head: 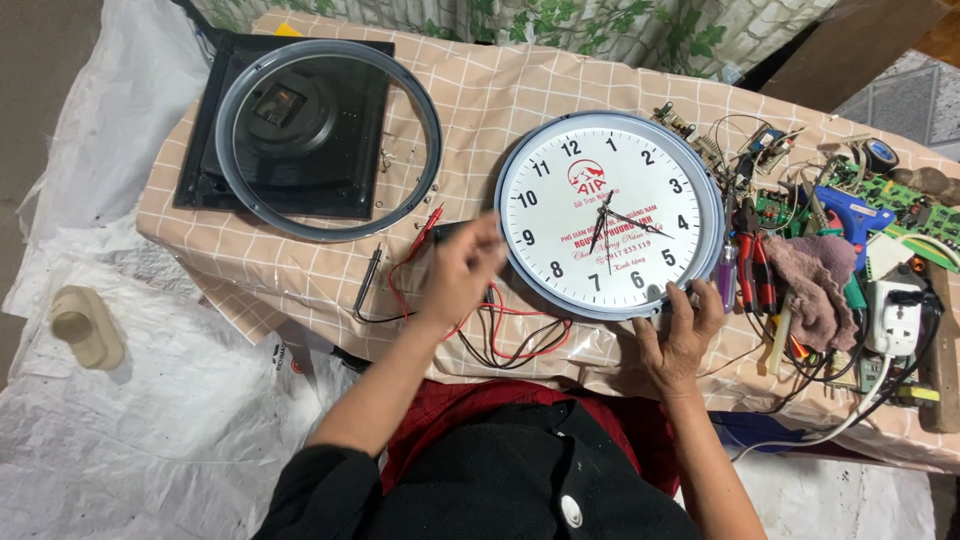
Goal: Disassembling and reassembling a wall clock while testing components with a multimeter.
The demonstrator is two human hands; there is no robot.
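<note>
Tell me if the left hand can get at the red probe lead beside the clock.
Probably yes: the left hand hovers right over the red probe lead, nothing lies between them, and the clock sits off to its side.

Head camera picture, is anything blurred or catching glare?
In the head view, the left hand is smeared by motion blur; the right hand and the wall clock are sharp; the round glass cover shows faint sheen, no strong glare.
</note>
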